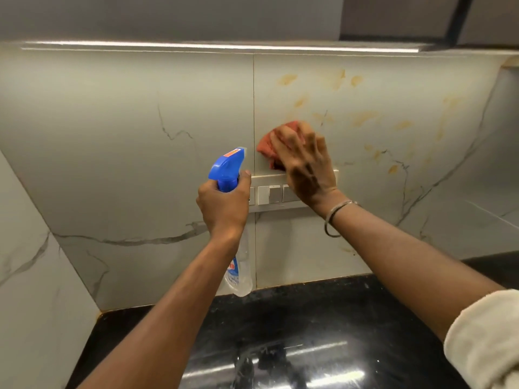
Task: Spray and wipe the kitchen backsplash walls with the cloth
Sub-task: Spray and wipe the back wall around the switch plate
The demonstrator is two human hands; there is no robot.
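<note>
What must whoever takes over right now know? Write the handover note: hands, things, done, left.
Left hand: grips the spray bottle by its neck, nozzle toward the wall.
Right hand: spread fingers press the orange cloth on the backsplash, just above the switch panel.
Done: the left tile shows no stains; whether it was wiped cannot be told.
Left: the yellowish stains across the right tile, above and to the right of the cloth. I would work the cloth up and right over them, spraying more if needed and keeping spray off the switches.
</note>
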